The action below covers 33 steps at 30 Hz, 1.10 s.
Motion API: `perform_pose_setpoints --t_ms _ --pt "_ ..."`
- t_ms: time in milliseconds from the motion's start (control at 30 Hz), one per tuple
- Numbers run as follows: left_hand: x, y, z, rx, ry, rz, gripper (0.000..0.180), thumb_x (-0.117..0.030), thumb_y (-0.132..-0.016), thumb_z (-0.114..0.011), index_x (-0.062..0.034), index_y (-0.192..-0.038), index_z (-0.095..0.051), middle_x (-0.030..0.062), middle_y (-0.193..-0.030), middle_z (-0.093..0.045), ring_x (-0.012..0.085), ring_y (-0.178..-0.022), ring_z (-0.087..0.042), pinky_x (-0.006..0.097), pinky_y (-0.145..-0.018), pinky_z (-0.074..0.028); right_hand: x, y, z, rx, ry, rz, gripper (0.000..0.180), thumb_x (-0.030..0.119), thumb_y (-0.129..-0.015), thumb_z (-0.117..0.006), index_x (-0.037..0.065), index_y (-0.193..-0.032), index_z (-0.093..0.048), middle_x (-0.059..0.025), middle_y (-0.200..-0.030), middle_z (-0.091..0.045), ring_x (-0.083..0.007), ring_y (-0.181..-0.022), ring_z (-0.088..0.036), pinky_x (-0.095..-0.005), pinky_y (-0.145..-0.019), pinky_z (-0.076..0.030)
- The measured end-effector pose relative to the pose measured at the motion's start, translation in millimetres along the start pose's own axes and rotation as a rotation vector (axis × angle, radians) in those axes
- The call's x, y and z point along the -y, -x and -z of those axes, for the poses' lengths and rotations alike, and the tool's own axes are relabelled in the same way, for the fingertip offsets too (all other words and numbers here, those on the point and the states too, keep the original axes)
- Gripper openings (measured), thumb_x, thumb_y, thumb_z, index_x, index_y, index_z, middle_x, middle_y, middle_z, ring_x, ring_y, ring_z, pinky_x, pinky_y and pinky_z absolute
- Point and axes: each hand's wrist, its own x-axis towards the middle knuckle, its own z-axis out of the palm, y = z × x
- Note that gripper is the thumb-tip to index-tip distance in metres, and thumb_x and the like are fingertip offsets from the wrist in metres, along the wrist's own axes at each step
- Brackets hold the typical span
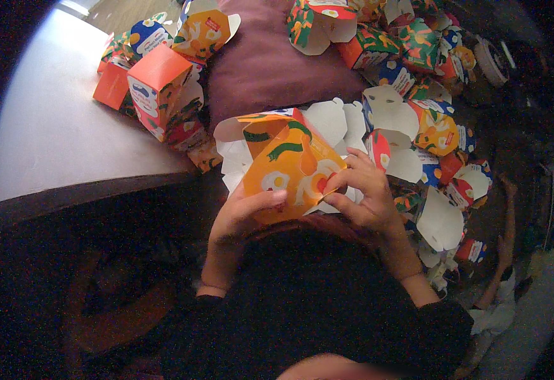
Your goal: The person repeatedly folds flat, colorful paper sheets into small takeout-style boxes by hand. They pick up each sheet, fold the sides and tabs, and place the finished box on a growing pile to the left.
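An orange printed paper carton (299, 149) with green, white and red patterns lies in front of my body, partly folded. My left hand (238, 214) grips its lower left side, with the thumb lying on the orange face. At the right lower edge, my right hand (371, 197) pinches a corner of the carton between thumb and fingers. White scalloped flaps (329, 121) stick out behind and to the left of it. Whether these all belong to the same carton I cannot tell. The undersides of the fingers on my left hand are hidden.
A purple cushion (270, 73) lies beyond the carton. Folded red and orange cartons (161, 69) are piled on the left beside a white tabletop (68, 126). Many more cartons (438, 130) heap up on the right. Another person's arm (507, 228) shows at far right.
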Motion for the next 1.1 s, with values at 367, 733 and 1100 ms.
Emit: perform_pose_setpoints --t_ms 367,733,1100 --pt "8 -1 -15 -0.143 -0.197 0.118 0.038 -0.031 -0.087 -0.056 -0.0023 -0.110 -0.049 0.0060 -0.091 -0.057 0.0137 -0.080 -0.057 0.027 -0.062 -0.050 -1 -1 -14 -0.270 -0.058 -0.253 0.021 0.011 -0.059 -0.076 0.002 -0.060 -0.057 -0.0047 -0.063 -0.051 -0.0096 -0.053 -0.053 -0.0221 -0.051 -0.042" --pt "14 4 -11 0.016 -0.178 -0.036 0.046 -0.023 -0.082 -0.061 -0.0020 -0.120 -0.045 0.0076 -0.105 -0.055 0.0167 -0.092 -0.057 0.030 -0.077 -0.049 -4 -3 -17 -0.137 -1.010 -0.244 0.121 0.019 -0.049 -0.086 0.009 -0.141 -0.008 -0.0113 -0.140 -0.026 -0.0238 -0.131 -0.026 -0.0377 -0.106 -0.023" --pt "1 -11 -2 0.292 -0.237 0.169 0.049 -0.014 -0.084 -0.055 0.0003 -0.128 -0.039 0.0093 -0.119 -0.052 0.0183 -0.106 -0.052 0.033 -0.086 -0.046 -9 -24 21 0.117 -0.035 0.078 0.059 0.025 -0.075 -0.069 0.005 -0.126 -0.046 -0.0176 -0.132 -0.042 -0.0274 -0.124 -0.040 -0.0353 -0.100 -0.034"
